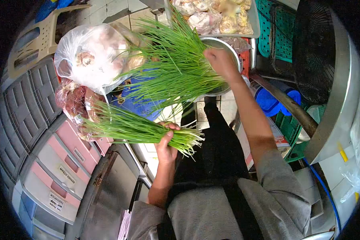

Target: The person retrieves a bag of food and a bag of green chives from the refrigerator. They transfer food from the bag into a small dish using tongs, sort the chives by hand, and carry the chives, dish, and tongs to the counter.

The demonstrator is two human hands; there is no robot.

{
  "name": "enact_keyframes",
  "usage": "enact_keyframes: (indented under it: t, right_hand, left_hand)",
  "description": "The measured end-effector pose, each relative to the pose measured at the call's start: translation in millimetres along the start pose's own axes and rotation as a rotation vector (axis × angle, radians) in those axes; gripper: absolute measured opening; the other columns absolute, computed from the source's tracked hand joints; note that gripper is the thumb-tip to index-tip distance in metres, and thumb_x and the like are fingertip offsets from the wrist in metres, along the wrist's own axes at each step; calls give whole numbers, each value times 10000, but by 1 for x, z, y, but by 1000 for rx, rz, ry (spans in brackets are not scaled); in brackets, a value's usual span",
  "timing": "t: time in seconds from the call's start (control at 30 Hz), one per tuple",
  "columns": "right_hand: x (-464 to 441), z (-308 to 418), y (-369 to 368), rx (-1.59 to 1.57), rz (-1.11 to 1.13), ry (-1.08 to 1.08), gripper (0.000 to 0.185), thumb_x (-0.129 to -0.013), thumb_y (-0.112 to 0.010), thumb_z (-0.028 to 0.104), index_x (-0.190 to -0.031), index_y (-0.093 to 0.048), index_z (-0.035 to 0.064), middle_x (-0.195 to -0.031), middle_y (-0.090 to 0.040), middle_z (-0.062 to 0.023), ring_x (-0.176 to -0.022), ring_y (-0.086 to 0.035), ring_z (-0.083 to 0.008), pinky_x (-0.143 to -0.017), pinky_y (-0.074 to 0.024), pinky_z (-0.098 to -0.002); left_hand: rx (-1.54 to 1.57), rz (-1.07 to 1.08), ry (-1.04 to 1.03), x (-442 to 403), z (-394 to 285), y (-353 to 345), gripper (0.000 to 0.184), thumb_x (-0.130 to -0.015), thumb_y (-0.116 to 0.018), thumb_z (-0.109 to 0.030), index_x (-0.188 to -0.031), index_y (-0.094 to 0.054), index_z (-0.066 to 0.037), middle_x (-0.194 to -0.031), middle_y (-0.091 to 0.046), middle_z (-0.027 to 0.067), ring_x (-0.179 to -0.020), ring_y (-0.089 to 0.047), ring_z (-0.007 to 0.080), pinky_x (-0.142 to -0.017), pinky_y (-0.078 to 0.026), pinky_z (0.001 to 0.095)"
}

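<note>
My left hand point(166, 145) is closed round a bunch of thin green spring onions point(136, 130), their white root ends pointing right and the leaves left. A larger heap of spring onions point(172, 64) lies across the rim of a round metal pot point(237, 56), its leaves fanning out to the left. My right hand point(221, 63) is over the pot with curled fingers, at the root end of that heap. It seems to pinch some stems there, though the fingertips are partly hidden.
Left of the heap sits a clear plastic bag point(88, 60) with pale contents, above bagged reddish produce point(78, 100). A tray of wrapped food point(255, 30) stands at the back. Labelled drawers point(64, 172) line the left; a green crate point(282, 36) and metal edge point(336, 116) are right.
</note>
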State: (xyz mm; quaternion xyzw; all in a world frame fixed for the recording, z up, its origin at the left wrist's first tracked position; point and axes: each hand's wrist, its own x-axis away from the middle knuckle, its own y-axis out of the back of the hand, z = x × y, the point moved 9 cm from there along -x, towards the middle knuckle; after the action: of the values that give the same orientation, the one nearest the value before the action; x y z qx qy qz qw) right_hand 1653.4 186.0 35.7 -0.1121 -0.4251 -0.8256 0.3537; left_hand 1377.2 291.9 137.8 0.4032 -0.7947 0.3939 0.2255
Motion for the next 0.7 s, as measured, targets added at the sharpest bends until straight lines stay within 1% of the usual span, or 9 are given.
enact_keyframes:
  t: [0.07, 0.13, 0.23, 0.27, 0.37, 0.43, 0.47, 0.57, 0.7]
  right_hand:
    - [-42, -12, -10, -8, -77, 66, 407, -791, -616, 355, -1061, -605, 50, -1026, -628, -176, -936, -605, -313, -825, -459, -381]
    - [-71, -10, -32, 14, 34, 63, 512, -750, -650, 373, -1141, -553, 56, -1071, -604, -197, -968, -584, -343, -857, -444, -400]
    - [-72, 4, -54, 99, 195, 157, 666, -691, -694, 387, -1229, -470, 67, -1134, -567, -219, -1016, -554, -374, -887, -428, -414]
    - [-69, 9, -59, 139, 249, 204, 715, -671, -708, 390, -1254, -442, 70, -1154, -555, -225, -1032, -543, -382, -895, -424, -416]
    - [-65, 8, -64, 138, 232, 395, 763, -633, -732, 379, -1260, -420, 76, -1160, -553, -221, -1043, -539, -385, -899, -421, -413]
    - [-53, 6, -60, 297, 188, 487, 769, -626, -734, 379, -1260, -416, 83, -1174, -543, -223, -1061, -530, -378, -903, -418, -412]
    - [-46, 7, -61, 374, 167, 531, 772, -622, -735, 379, -1260, -414, 86, -1180, -538, -224, -1070, -526, -374, -904, -417, -412]
    - [-43, -6, -84, 200, 464, 259, 767, -631, -720, 377, -1268, -417, 74, -1213, -517, -222, -1097, -513, -355, -917, -412, -396]
    - [-37, 1, -102, -16, 554, 256, 798, -636, -699, 354, -1298, -395, 28, -1227, -509, -226, -1115, -509, -332, -944, -401, -356]
  left_hand:
    - [-74, -69, 17, 12, 19, 18, 322, -706, -604, -11, -990, -453, -33, -943, -528, 127, -843, -532, 238, -815, -436, 374]
    - [-160, -131, 61, 23, 40, 32, 331, -704, -614, -2, -1006, -481, -14, -1085, -515, 166, -866, -561, 234, -817, -448, 369]
    - [-115, -141, 68, 15, 63, 29, 363, -720, -599, 41, -1062, -486, -6, -1150, -479, 142, -886, -563, 215, -824, -455, 366]
    - [-104, -150, 95, 6, 69, 28, 385, -730, -596, 43, -1092, -478, -12, -1127, -482, 116, -889, -562, 213, -828, -457, 364]
    - [-61, -161, 81, -33, 72, 19, 369, -731, -587, 59, -1074, -474, -18, -1009, -508, 76, -897, -558, 217, -831, -459, 356]
    - [-95, -140, 77, -65, 70, 16, 366, -722, -592, 63, -1058, -482, -30, -989, -516, 72, -901, -558, 226, -838, -461, 359]
    - [-90, -137, -13, -76, 62, 10, 364, -716, -595, 66, -1050, -488, -35, -992, -522, 75, -897, -563, 228, -832, -464, 355]
    - [-121, -78, 26, -113, 60, 0, 358, -708, -588, 84, -1036, -500, -30, -967, -551, 79, -875, -565, 212, -779, -477, 334]
    - [-195, -41, 11, -142, 51, -16, 311, -698, -604, 81, -983, -535, -25, -921, -573, 71, -854, -565, 195, -772, -475, 318]
